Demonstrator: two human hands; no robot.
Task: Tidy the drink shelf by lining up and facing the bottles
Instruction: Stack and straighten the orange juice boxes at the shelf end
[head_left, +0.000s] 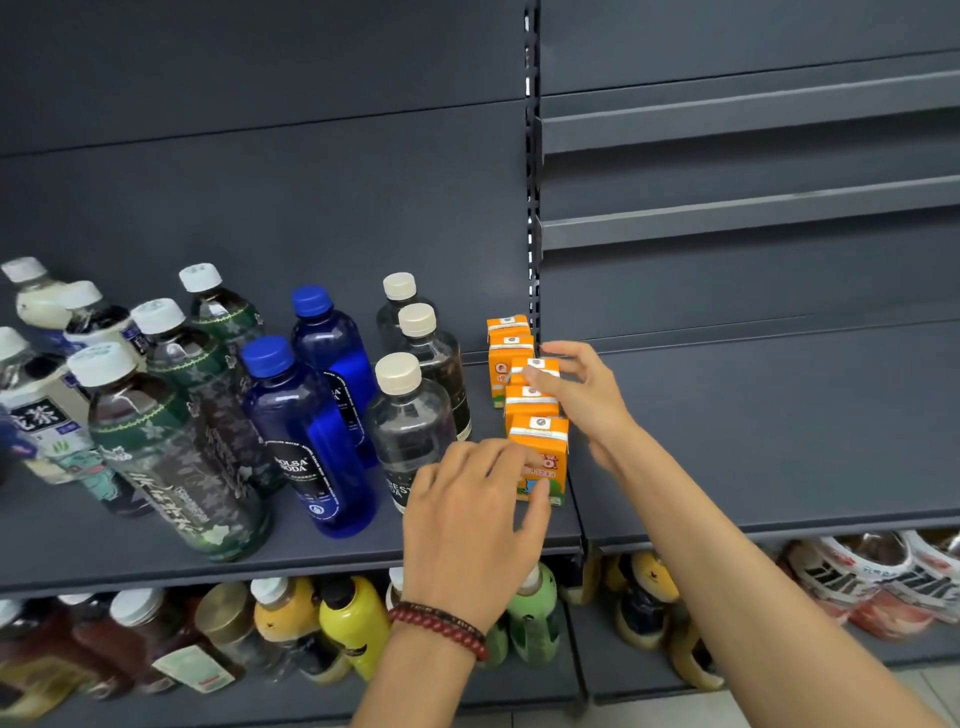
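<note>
Several small orange juice cartons stand in a row running front to back at the right end of the dark shelf. My left hand holds the front carton, thumb on its front face and fingers at its left side. My right hand pinches the top of the third carton, which sits slightly right of the line. Left of the cartons stand clear bottles with cream caps, two blue bottles and dark tea bottles with green labels, in loose rows.
White-labelled bottles crowd the far left. A slotted upright separates this bay from the right bay's shelf. The shelf below holds yellow bottles, green bottles and brown ones; wrapped packs lie at lower right.
</note>
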